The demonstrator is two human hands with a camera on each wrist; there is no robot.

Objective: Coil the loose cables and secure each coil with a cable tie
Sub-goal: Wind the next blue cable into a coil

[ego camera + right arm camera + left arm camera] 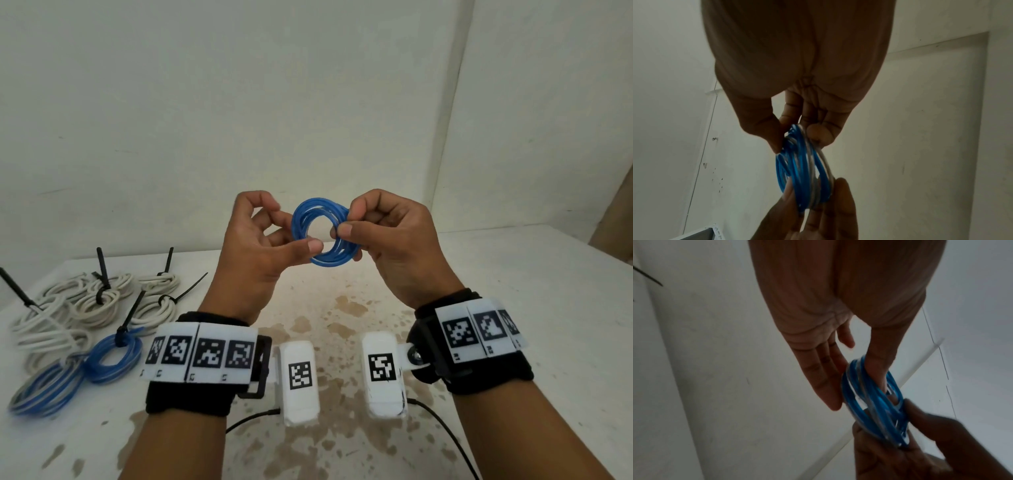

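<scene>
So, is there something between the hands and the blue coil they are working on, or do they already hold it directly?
Nothing visible stands between them. The left hand and the right hand both pinch the blue coil directly, in the air above the table. No cable tie shows on this coil yet.

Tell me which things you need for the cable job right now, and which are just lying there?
In use:
- blue coil, no tie on it yet
- left hand and right hand, both holding it

Lying on the table:
- white coils, already tied
- tied blue coil
- another blue coil
</scene>
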